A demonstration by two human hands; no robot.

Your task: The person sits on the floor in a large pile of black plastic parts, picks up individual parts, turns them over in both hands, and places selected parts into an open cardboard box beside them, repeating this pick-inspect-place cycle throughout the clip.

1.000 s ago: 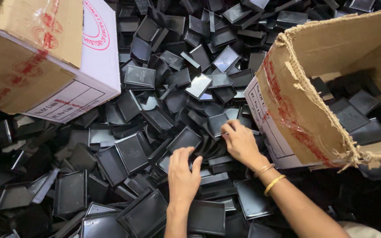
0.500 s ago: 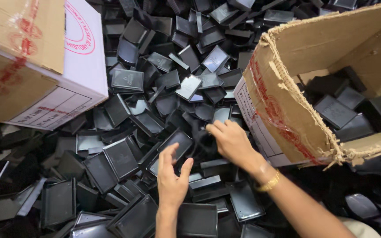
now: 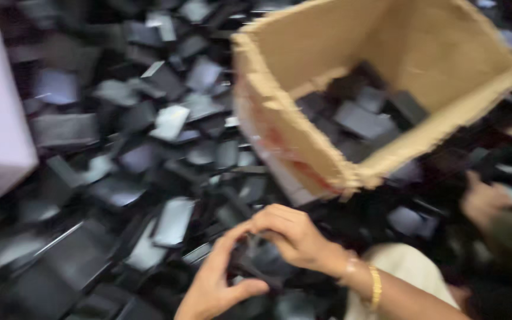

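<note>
Both your hands, left hand [image 3: 217, 284] and right hand [image 3: 291, 237], close together around one black tray [image 3: 256, 264]. Just beyond them stands the torn cardboard box [image 3: 303, 142], amid the blurred pile of black trays [image 3: 149, 148].

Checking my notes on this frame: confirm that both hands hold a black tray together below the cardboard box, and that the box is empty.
Not quite. The cardboard box is not empty: the head view shows dark trays inside it. The rest stands: the left hand and right hand hold a black tray together below the box.

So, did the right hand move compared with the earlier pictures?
Yes. The right hand came back toward the person, away from the open cardboard box, and now meets the left hand on a black tray.
</note>
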